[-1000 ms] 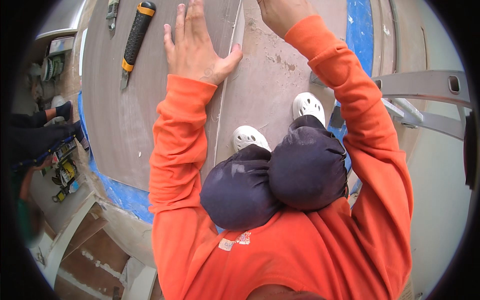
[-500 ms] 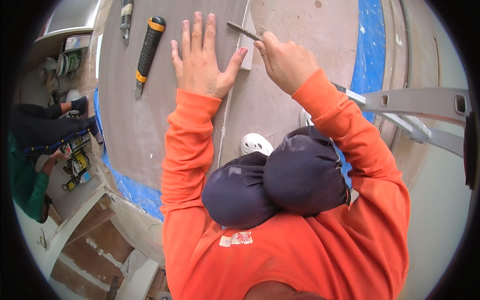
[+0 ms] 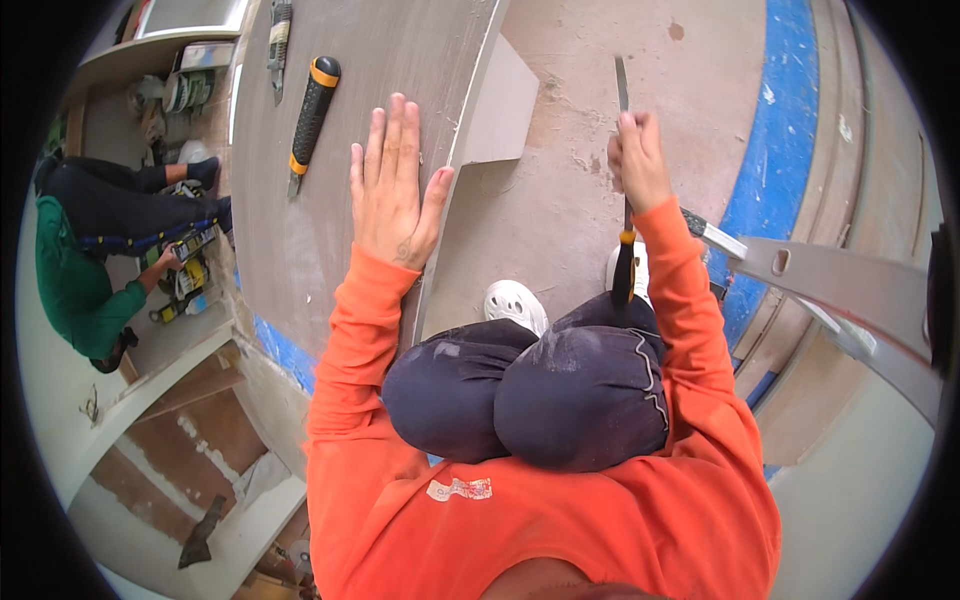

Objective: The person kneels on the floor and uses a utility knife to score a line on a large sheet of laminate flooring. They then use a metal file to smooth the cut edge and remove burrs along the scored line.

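My left hand (image 3: 395, 200) lies flat on a large grey-brown board (image 3: 370, 60), its fingers stretched out close to the right edge. Off to the right, my right hand (image 3: 640, 160) is closed round the narrow metal blade of a file (image 3: 625, 265). The black and yellow handle points back toward my knees, and the blade's tip sticks out beyond my fingers. On the board, left of my left hand, rests a black and orange utility knife (image 3: 314, 120) with some blade showing. Farther left lies a second, greyish cutter (image 3: 280, 45).
A metal ladder (image 3: 840, 280) stands at the right, beside blue tape (image 3: 785, 130) on the floor. A pale block-like support (image 3: 500, 110) shows under the board's edge. At the left, a person (image 3: 90, 270) in green crouches near shelves, handling a yellow-black tool.
My right hand has moved right, away from the board's edge, and the file now points straight ahead with its handle visible. The left hand has slid nearer to me, still flat.
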Tool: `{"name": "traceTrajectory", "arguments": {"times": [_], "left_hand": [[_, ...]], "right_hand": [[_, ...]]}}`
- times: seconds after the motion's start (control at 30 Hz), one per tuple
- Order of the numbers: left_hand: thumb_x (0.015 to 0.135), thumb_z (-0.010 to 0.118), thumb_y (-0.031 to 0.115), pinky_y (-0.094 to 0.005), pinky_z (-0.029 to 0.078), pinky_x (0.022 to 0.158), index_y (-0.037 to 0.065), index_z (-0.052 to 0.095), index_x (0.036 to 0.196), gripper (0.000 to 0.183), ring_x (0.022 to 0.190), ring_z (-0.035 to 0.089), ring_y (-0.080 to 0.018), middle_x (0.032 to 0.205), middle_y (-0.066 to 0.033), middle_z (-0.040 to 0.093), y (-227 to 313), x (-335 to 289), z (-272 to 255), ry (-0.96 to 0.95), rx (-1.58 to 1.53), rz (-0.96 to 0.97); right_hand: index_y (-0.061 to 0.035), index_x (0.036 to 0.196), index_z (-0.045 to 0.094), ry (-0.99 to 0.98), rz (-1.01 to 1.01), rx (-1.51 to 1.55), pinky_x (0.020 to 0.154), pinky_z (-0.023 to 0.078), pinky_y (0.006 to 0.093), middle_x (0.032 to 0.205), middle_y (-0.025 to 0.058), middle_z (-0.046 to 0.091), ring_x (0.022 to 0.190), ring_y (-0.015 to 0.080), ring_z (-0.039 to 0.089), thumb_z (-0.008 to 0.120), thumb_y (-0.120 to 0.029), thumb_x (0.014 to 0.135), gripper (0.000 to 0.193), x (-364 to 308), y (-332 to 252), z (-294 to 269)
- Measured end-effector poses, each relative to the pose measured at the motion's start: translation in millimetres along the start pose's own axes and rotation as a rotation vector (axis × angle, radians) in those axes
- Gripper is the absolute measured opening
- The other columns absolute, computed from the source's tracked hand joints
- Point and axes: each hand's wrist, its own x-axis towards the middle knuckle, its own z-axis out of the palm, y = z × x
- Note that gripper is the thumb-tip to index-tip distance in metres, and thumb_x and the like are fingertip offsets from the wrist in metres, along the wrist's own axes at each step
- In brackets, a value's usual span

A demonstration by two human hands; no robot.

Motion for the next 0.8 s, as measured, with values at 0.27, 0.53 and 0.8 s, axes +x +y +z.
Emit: {"name": "traceTrajectory", "arguments": {"times": [0.27, 0.53, 0.8], "left_hand": [[0.092, 0.061, 0.039, -0.0488, 0.029, 0.108, 0.009, 0.047, 0.141, 0.059, 0.132, 0.039, -0.0329, 0.145, -0.0125, 0.043, 14, 67, 28, 0.253, 0.099, -0.048], [0.080, 0.073, -0.002, -0.0295, 0.048, 0.060, 0.004, 0.071, 0.099, 0.019, 0.069, 0.059, -0.0209, 0.084, -0.0054, 0.064, 40, 17, 21, 0.476, 0.053, 0.041], [0.087, 0.065, 0.004, -0.0374, 0.048, 0.064, 0.000, 0.061, 0.086, 0.005, 0.072, 0.059, -0.0279, 0.083, -0.0101, 0.060, 53, 27, 11, 0.331, -0.083, -0.130]], "right_hand": [[-0.0160, 0.100, 0.041, -0.353, 0.591, 0.506, 0.040, 0.021, 0.0216, 0.062, -0.0029, 0.035, 0.046, 0.0044, 0.026, 0.042, -0.040, 0.104, 0.024, -50, 87, -34], [-0.0142, 0.113, 0.045, -0.425, 0.625, 0.308, 0.047, 0.043, 0.0246, 0.062, -0.0016, 0.038, 0.046, 0.0095, 0.038, 0.040, -0.042, 0.104, 0.030, -107, 109, -42], [-0.0086, 0.119, 0.045, -0.258, -0.006, 0.071, 0.041, 0.024, 0.0220, 0.062, -0.0050, 0.034, 0.047, 0.0036, 0.029, 0.039, -0.035, 0.105, 0.031, -44, 5, -19]]}}
